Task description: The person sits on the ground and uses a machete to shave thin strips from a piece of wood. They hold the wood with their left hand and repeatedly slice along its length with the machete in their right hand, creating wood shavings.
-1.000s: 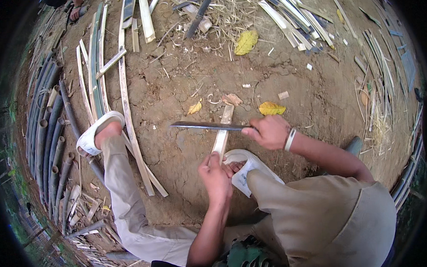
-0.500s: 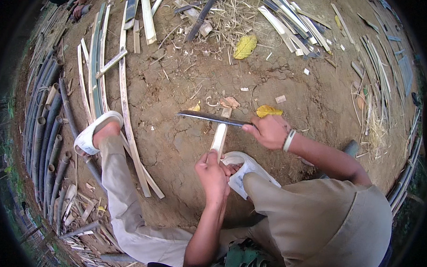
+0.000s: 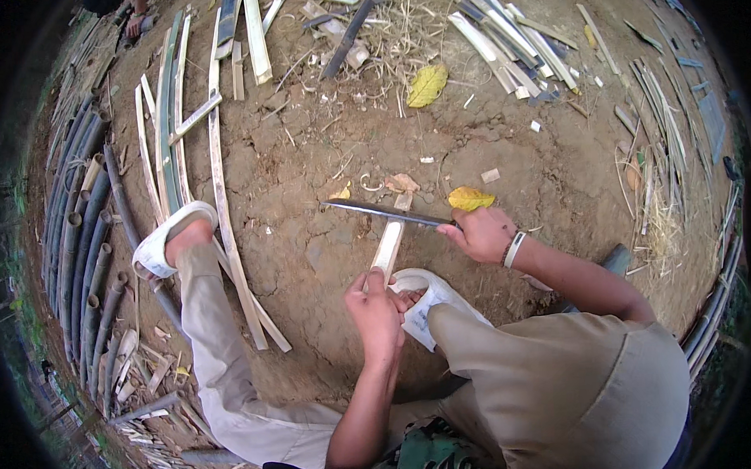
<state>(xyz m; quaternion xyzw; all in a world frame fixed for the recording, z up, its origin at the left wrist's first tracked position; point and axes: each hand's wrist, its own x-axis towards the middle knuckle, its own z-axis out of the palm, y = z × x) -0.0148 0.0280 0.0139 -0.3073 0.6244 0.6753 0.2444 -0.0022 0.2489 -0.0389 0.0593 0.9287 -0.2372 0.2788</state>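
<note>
Watching remotely, I place everything by the pale bamboo strip (image 3: 387, 246): a dry brown leaf (image 3: 402, 183) at its far end, a yellow leaf (image 3: 471, 199) to the right of that end, 1 white sandal (image 3: 444, 295) crowding its near end on the right, dark bamboo poles (image 3: 72, 253) well apart to its left. I see the left hand (image 3: 375, 313) grasping the strip's near end; the right hand (image 3: 485, 235) is clenched on a long knife (image 3: 375, 208), blade crossing the strip, contact unclear to me.

Open ground (image 3: 278, 176) between blade (image 3: 366, 207) and slats (image 3: 219, 174)
</note>
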